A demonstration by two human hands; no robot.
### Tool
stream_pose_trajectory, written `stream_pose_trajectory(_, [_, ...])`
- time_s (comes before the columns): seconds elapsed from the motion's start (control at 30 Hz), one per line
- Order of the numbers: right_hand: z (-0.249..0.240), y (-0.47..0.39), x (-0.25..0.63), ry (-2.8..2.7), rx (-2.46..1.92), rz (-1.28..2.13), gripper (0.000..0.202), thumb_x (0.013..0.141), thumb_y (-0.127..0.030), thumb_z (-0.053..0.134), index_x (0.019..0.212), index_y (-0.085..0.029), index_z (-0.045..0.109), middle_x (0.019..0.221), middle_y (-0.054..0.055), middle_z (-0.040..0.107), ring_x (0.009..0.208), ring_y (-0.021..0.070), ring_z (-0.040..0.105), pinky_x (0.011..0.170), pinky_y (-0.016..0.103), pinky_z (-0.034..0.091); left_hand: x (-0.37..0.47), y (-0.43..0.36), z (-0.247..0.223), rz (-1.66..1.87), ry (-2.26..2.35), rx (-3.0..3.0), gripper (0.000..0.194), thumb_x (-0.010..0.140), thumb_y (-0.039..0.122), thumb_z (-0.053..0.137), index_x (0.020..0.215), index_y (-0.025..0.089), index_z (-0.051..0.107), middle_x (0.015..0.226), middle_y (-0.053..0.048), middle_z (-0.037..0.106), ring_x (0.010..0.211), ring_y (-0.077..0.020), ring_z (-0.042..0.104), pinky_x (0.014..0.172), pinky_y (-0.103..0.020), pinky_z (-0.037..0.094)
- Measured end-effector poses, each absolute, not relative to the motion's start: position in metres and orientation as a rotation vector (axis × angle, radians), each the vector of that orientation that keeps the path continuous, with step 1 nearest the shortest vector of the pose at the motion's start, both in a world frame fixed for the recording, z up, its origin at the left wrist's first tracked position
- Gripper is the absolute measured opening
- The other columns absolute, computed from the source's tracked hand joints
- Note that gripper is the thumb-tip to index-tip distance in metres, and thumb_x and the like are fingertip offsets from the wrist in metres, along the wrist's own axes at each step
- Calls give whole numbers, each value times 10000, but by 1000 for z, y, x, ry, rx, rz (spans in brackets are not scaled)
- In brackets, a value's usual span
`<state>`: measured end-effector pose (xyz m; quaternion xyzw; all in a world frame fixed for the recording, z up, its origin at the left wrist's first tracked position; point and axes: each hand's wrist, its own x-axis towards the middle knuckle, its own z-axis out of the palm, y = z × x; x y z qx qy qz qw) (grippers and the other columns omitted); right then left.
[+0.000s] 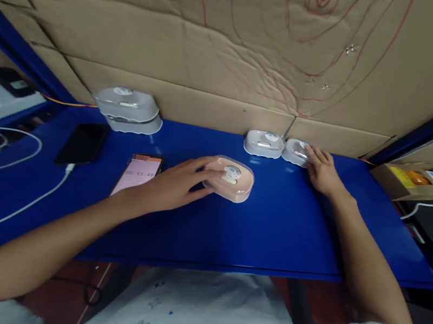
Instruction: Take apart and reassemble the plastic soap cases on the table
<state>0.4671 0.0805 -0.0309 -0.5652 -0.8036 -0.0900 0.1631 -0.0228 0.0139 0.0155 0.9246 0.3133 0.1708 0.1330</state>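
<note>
A pink oval box (240,191) with a clear lid and a round white label lies at the middle of the blue table. My left hand (186,182) is at its left end, with fingers over the lid and far side and the thumb at the near edge. At the back right, my right hand (322,170) has its fingers over the right end of a grey lidded box (292,151). Another grey lidded box (262,146) stands just left of that one. At the back left, grey lidded boxes (128,107) are stacked.
A phone showing a timer (139,171) lies beside my left forearm. Farther left are a dark phone (83,144) and a white cable (35,204). A cardboard wall (170,39) closes off the back. An open carton (406,184) stands at the right edge.
</note>
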Motion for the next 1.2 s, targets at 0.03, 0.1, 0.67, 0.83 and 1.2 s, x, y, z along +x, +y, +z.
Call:
stream_pose_trajectory(0.03, [-33,81,456,-2292,-1582,-224,613,1075,-321,388,1667,-166,351,1688,187,428,1585,369,364,1262,654,325,-22,11,15,511,863,2678,419,1095,354,520,1503,274,572,1661,-130,439,1512,-312,477,1250,-506,403])
stream_pose_trajectory(0.1, [-34,79,431,-2271,-1525,-123,648,1096,-385,362,1699,-173,261,1758,177,293,1645,374,231,1289,659,277,-20,7,14,525,810,2659,408,1090,315,534,1496,303,576,1627,-116,462,1476,-302,511,1223,-491,438])
stream_pose_trajectory(0.67, [3,-16,298,-2483,-788,714,769,1003,-521,679,1672,-359,335,1702,108,416,1586,322,392,1251,546,424,-8,-6,-1,500,804,2327,1052,773,504,909,1593,308,279,1619,-182,480,1456,-402,532,1172,-591,439])
stream_pose_trajectory(0.83, [-8,2,312,-2360,-1136,291,627,1014,-552,639,1585,-351,475,1696,131,397,1570,388,375,1234,653,356,-10,-9,1,472,822,2318,1147,769,442,914,1658,298,203,1715,-186,364,1537,-402,440,1220,-564,387])
stream_pose_trajectory(1.2, [8,-24,288,-2704,-715,276,569,1012,-575,648,1496,-282,592,1460,105,684,1401,305,586,1175,544,403,-11,-8,2,486,849,2358,1060,815,578,850,1655,301,266,1670,-181,450,1498,-419,487,1203,-591,391])
